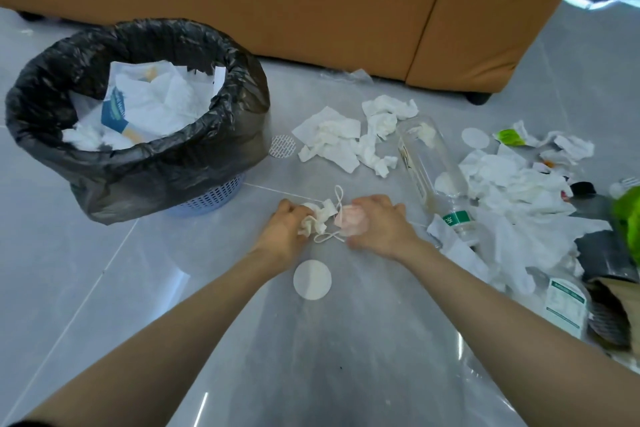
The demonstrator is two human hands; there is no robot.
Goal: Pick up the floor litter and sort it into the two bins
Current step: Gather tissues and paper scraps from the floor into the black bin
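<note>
Two hands work close together on the grey tiled floor [145, 288], the left hand [282, 230] curled round a crumpled white tissue [316, 218], the right hand [379, 225] gripping a pale pink looped face mask [352, 221], while the black-lined paper-filled bin [156, 166] stands ahead-left, nearer the left hand, its path unobstructed.

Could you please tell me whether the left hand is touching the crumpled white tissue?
Touching: in the head view the left hand curls its fingers round the crumpled white tissue, no gap visible.
</note>
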